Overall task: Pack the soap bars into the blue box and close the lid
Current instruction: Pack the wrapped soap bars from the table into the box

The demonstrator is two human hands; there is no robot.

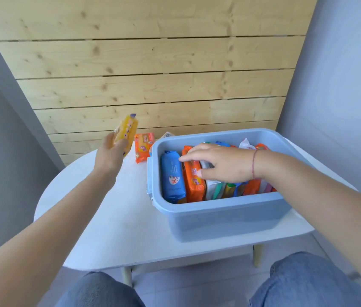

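Observation:
The blue box (pixel 219 216) stands open on the right half of the white table (pixel 117 222). Several wrapped soap bars stand on edge inside it, among them a blue bar (pixel 173 176) at the left end and an orange bar (pixel 195 182) beside it. My right hand (pixel 221 162) lies flat over the packed bars, fingers spread and touching the orange bar's top. My left hand (pixel 111 151) is raised above the table's left side and grips a yellow soap bar (pixel 127 131). No lid is in view.
An orange soap bar (pixel 143 147) lies on the table behind the box's left corner, with part of another packet (pixel 167 135) just past it. A wooden plank wall rises behind the table. My knees in jeans are below the table's near edge.

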